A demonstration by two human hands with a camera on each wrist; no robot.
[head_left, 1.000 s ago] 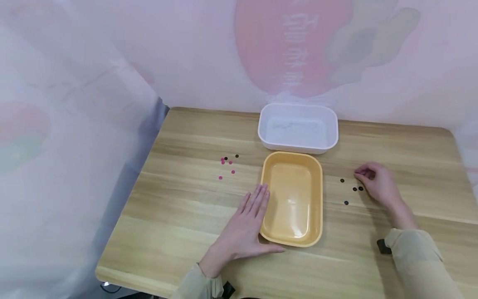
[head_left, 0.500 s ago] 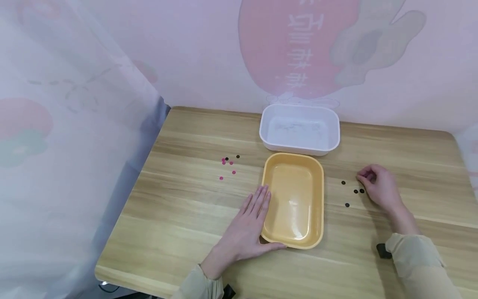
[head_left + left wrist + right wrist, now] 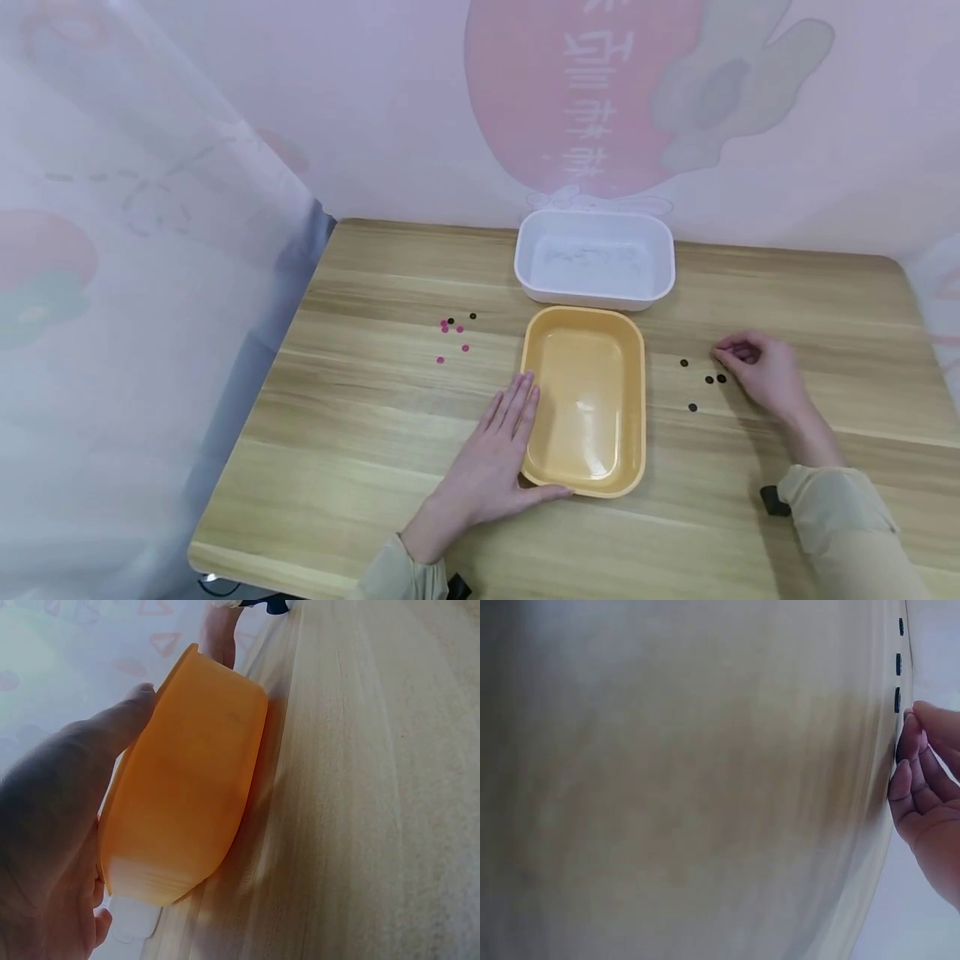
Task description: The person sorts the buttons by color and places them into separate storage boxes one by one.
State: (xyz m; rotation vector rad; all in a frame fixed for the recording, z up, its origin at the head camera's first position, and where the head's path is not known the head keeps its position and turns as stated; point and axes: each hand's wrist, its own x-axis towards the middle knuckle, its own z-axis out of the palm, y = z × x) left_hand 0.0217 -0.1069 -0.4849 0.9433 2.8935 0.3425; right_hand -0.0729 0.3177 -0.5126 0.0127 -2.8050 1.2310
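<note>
My left hand [image 3: 491, 467] lies along the left side of a yellow plastic tub [image 3: 585, 400], its fingers straight over the rim and its thumb by the near edge. In the left wrist view the thumb touches the rim of the tub [image 3: 184, 772]. At the right, my right hand [image 3: 765, 375] is low at the tabletop, fingers curled, with thumb and forefinger tips together. Anything between those tips is hidden. Just left of it lie several small black button-like discs [image 3: 709, 380]. The right wrist view shows black discs [image 3: 898, 700] in a row beyond the fingertips of the right hand [image 3: 930, 780].
A white plastic tub [image 3: 596, 258] stands behind the yellow one, near the wall-side edge of the wooden table [image 3: 360, 433]. Left of the tubs are several small pink discs [image 3: 465, 348] and two black discs [image 3: 473, 316]. A printed cloth [image 3: 375, 108] hangs behind the table.
The view shifts slightly with the head. Both hands, the tubs and the discs keep their places on the table.
</note>
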